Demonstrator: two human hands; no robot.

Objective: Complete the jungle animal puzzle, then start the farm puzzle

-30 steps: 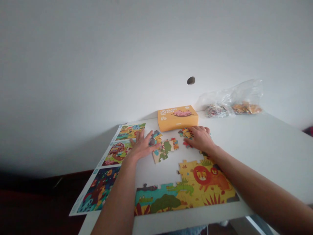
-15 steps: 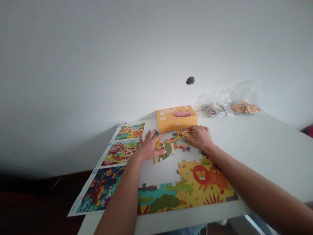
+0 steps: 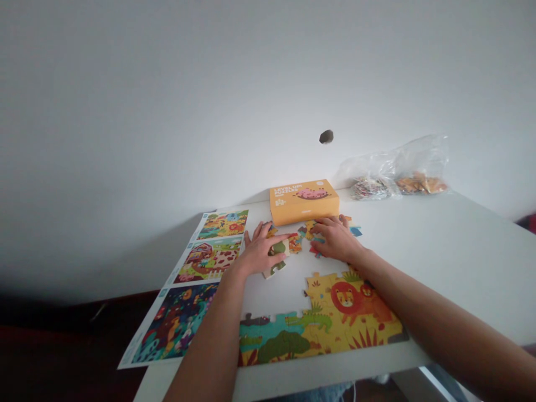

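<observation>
My left hand (image 3: 260, 252) lies with fingers spread over loose puzzle pieces, one of them a cream and green puzzle piece (image 3: 281, 247) beside the fingertips. Several loose pieces are partly covered by it. My right hand (image 3: 335, 237) rests, fingers apart, on another cluster of loose pieces; a blue puzzle piece (image 3: 355, 230) shows past its far side. Between the hands is an orange and red puzzle piece (image 3: 295, 243). Nearer to me lies a joined part of the puzzle (image 3: 322, 329) with lions, a crocodile and a tree; my right forearm hides its right edge.
A yellow puzzle box (image 3: 305, 211) stands behind the hands, against the wall. To the left, a printed picture sheet (image 3: 167, 293) overhangs the table edge. Clear plastic bags hold more pieces (image 3: 421, 183) at the back right of the white table (image 3: 456, 262).
My left hand has slid right over the loose pieces. My right hand has shifted slightly left. Some loose pieces between the hands have moved; the joined part stays in place.
</observation>
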